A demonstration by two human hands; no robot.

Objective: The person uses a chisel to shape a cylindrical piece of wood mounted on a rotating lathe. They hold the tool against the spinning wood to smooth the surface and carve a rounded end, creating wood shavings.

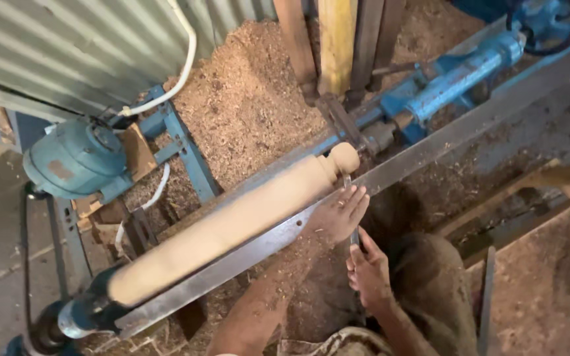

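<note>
Here I am pressing my left hand [339,212] flat-fingered over the chisel [348,181], fingers extended and lying across the blade, pinning it down onto the tool rest [423,153]. My right hand [367,270] is sitting just behind and below, closed around the chisel's handle end; the handle itself is mostly hidden by the two hands, so I cannot tell its full shape. The blade is pointing up and away from me, its tip meeting the narrow neck of the wooden spindle [232,224], just beside the rounded knob [344,158] at the spindle's right-hand end. The left hand is the nearer one to the wood, almost touching it; the right is staying a little apart from it. The spindle's long axis is running diagonally, from lower left at the drive end [87,313] to upper right toward the blue tailstock [460,76], and the chisel is lying roughly crosswise to that axis. The flat steel tool rest is running parallel to the spindle, just on my side of it. Beyond the wood, sawdust [252,92] is lying heaped against the corrugated wall [54,46], and a blue motor [74,158] is sitting at far left.
</note>
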